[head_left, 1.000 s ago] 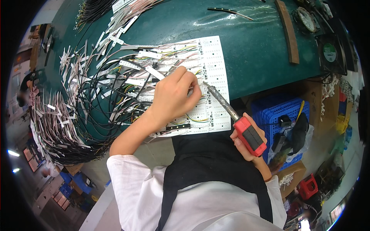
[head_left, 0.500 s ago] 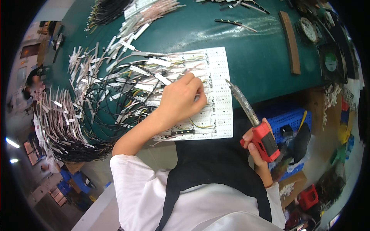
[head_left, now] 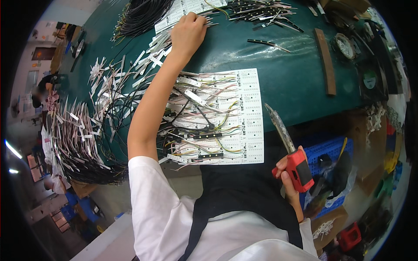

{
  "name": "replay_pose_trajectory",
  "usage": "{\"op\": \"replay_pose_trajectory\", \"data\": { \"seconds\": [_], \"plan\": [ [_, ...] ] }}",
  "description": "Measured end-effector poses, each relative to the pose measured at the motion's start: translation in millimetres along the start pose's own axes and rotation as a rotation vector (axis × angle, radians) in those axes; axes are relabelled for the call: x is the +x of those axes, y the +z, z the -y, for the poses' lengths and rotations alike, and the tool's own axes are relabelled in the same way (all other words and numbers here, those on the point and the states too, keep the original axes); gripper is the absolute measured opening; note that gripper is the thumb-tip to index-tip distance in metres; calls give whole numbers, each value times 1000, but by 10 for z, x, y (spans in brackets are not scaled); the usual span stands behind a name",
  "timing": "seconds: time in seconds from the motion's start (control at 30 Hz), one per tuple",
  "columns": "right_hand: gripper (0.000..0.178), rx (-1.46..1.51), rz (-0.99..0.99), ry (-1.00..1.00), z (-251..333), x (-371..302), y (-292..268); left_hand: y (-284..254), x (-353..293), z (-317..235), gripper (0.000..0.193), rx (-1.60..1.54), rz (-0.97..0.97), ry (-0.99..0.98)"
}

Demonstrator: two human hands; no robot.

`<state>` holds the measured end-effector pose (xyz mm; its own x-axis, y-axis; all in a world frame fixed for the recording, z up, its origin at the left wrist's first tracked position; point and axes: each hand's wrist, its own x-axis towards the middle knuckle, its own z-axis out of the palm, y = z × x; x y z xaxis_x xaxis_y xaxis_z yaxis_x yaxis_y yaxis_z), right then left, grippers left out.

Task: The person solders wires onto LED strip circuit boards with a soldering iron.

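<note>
My right hand (head_left: 287,175) is wrapped round the red and black handle of a soldering gun (head_left: 299,170). Its tip points up and left, just off the right edge of a white circuit board panel (head_left: 252,126). Thin coloured wires, black cables and small white and black LED strips (head_left: 204,136) lie over the panel's left part. Stretched to the far side of the table, my left hand (head_left: 188,35) has its fingers curled down onto a bundle of pale wired strips (head_left: 163,40). What lies between those fingertips is hidden.
Black cables (head_left: 141,19) are heaped at the far left, beside another white panel (head_left: 174,14). Black LED strips (head_left: 257,11) are piled at the far edge. A wooden bar (head_left: 325,63) lies on the right. A blue crate (head_left: 331,150) stands below the table's right edge.
My left hand has left the panel and reached up to the far bundle of strips. The view has shifted slightly. My right hand still holds the soldering gun beside the panel.
</note>
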<state>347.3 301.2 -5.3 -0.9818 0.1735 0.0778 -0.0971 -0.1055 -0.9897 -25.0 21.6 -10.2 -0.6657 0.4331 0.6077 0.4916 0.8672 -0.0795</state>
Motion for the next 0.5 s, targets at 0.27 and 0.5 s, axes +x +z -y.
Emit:
{"op": "replay_pose_trajectory", "data": {
  "seconds": [0.27,0.5],
  "plan": [
    [63,-104,67,-84,-22,42,-66,-282,42,-14,8,-424,-222,-60],
    [62,-59,91,-52,88,9,-69,-1259,-291,-783,13,-661,132,-73]
  ]
}}
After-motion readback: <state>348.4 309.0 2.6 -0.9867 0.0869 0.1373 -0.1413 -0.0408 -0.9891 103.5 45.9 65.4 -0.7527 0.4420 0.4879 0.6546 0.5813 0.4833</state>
